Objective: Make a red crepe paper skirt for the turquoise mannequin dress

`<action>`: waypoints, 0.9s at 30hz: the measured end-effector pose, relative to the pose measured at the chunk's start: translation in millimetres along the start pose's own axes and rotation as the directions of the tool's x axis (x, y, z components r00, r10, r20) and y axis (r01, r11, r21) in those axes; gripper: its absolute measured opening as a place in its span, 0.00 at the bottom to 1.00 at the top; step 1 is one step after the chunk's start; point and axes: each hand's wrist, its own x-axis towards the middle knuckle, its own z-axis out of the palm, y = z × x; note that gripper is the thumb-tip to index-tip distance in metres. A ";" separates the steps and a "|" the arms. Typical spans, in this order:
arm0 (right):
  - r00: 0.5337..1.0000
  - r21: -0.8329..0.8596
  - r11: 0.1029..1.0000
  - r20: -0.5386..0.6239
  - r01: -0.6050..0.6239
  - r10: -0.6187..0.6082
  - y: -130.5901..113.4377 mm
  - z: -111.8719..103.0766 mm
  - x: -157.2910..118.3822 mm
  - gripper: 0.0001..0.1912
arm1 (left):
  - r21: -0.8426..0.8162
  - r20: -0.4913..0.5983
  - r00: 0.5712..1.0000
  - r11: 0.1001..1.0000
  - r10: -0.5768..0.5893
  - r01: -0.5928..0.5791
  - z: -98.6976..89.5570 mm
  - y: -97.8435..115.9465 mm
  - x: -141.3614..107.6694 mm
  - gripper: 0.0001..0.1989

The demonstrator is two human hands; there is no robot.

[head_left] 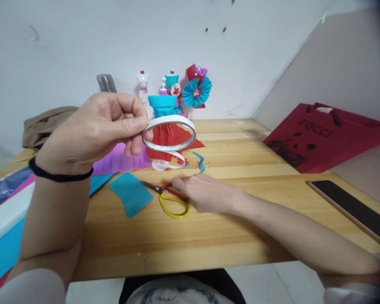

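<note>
Wooden surface (234, 240) across mid-frame | left hand (103, 126) pinches white tape roll (171, 119), frame centre | right hand (209, 192) touches scissors (160, 190) below centre, cannot tell if gripped | teal paper piece (131, 194) left of centre

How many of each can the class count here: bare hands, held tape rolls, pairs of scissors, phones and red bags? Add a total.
Bare hands: 2 (left hand, right hand)
Held tape roll: 1
Scissors: 1 pair
Phone: 1
Red bag: 1
Total: 6
</note>
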 end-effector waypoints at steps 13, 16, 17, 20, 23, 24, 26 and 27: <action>0.951 0.097 0.995 -0.308 0.022 0.009 -6.9 43.9 15.8 0.15 | -0.005 0.035 0.999 0.999 -0.036 0.037 7.7 -9.4 6.9 0.13; 0.959 0.103 0.993 -0.282 0.061 -0.030 -6.7 46.0 18.4 0.23 | 0.001 0.055 0.997 0.998 -0.060 0.060 10.9 -8.9 6.9 0.13; 0.963 0.120 0.992 -0.268 0.039 -0.005 -6.9 45.8 18.0 0.26 | 0.005 0.053 0.997 0.999 -0.053 0.053 11.1 -8.7 6.7 0.13; 0.969 0.197 0.978 -0.223 -0.062 0.107 -7.6 42.2 13.6 0.30 | 0.020 0.028 0.999 1.000 -0.025 0.025 10.4 -7.4 6.0 0.14; 0.969 0.269 0.956 -0.180 -0.115 0.168 -8.0 36.3 6.4 0.27 | 0.024 -0.011 1.000 1.000 -0.009 0.009 10.2 -5.6 5.8 0.14; 0.968 0.288 0.950 -0.177 -0.122 0.178 -7.8 34.8 4.1 0.26 | 0.024 -0.015 1.000 1.000 -0.006 0.007 10.3 -5.2 6.0 0.14; 0.963 0.342 0.933 -0.193 -0.117 0.191 -6.4 34.0 0.5 0.24 | 0.021 -0.027 1.000 1.000 -0.006 0.006 10.7 -4.9 6.7 0.14; 0.959 0.385 0.917 -0.207 -0.102 0.193 -5.3 34.9 -0.7 0.24 | 0.012 -0.031 0.999 1.000 -0.004 0.005 10.7 -5.1 7.2 0.14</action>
